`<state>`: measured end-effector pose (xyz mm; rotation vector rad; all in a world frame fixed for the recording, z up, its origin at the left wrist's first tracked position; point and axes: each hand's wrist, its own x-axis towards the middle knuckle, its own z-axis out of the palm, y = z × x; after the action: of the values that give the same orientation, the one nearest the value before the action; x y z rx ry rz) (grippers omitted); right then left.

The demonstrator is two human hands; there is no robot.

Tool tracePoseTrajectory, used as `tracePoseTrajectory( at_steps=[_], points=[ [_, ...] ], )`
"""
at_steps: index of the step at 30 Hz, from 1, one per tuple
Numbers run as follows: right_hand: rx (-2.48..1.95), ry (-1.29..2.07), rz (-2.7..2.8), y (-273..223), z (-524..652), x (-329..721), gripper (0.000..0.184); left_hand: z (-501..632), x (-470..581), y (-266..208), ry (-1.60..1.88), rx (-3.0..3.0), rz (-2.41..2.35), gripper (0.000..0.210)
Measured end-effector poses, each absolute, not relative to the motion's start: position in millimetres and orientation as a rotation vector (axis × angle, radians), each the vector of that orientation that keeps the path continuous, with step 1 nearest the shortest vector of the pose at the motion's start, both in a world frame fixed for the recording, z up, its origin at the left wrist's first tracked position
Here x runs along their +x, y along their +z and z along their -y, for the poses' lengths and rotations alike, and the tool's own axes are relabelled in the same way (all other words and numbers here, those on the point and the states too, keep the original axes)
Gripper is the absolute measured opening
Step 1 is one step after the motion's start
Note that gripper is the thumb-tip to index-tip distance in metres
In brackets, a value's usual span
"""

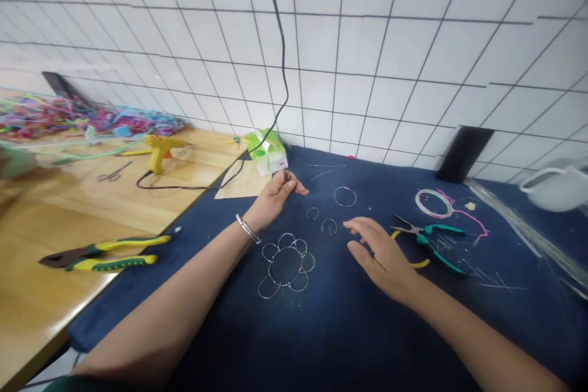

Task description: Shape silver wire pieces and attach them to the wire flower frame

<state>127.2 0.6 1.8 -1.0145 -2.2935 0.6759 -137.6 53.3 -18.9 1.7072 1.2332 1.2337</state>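
Observation:
My left hand (274, 197) is closed in a pinch above the dark blue cloth, near the tissue pack. A small dark thing shows at its fingertips, too unclear to name. My right hand (383, 260) hovers with its fingers stretched and its thumb apart, nothing visible between them. Just left of its fingertips lies a small bent wire loop (329, 221), with another open wire loop (313, 209) beyond. Between my forearms rests a flower-shaped wire frame (269, 266), a ring with several loops around it. A plain wire ring (345, 187) lies farther back.
Green-handled pliers (443, 229), cut wire bits and a tape-like roll (418, 202) with pink cord lie right. On the wooden table at left are yellow-green pliers (110, 247), a glue gun (158, 150) and scissors (110, 176). A black cable (280, 24) hangs before the tissue pack (271, 162).

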Motion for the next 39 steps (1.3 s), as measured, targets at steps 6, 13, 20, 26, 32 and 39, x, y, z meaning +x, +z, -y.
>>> tracePoseTrajectory(
  at_steps=[6,13,20,26,32,39],
  points=[
    [-1.010,0.717,2.336,-9.4,-8.3,126.5,0.029,-65.8,-162.1,-47.5,1.063,1.750,-1.237,0.014],
    [-1.009,0.716,2.424,-12.7,-6.8,125.3,0.027,-64.2,-159.3,-48.9,1.095,1.790,-1.192,0.013],
    [-0.995,0.699,2.538,-13.1,-4.5,125.2,0.027,-64.7,-164.0,-55.6,1.047,1.830,-1.227,0.013],
    [-0.941,0.646,2.591,-19.2,-6.8,126.9,0.021,-65.8,-165.6,-55.2,1.000,1.840,-1.262,0.014],
    [-0.953,0.621,2.328,-7.9,-9.4,127.6,0.022,-32.6,-116.7,-23.5,1.006,1.846,-1.171,0.012],
    [-0.937,0.879,2.091,11.6,5.6,126.2,0.017,18.3,-50.8,-8.6,0.753,1.967,-0.778,0.018]
  ],
)
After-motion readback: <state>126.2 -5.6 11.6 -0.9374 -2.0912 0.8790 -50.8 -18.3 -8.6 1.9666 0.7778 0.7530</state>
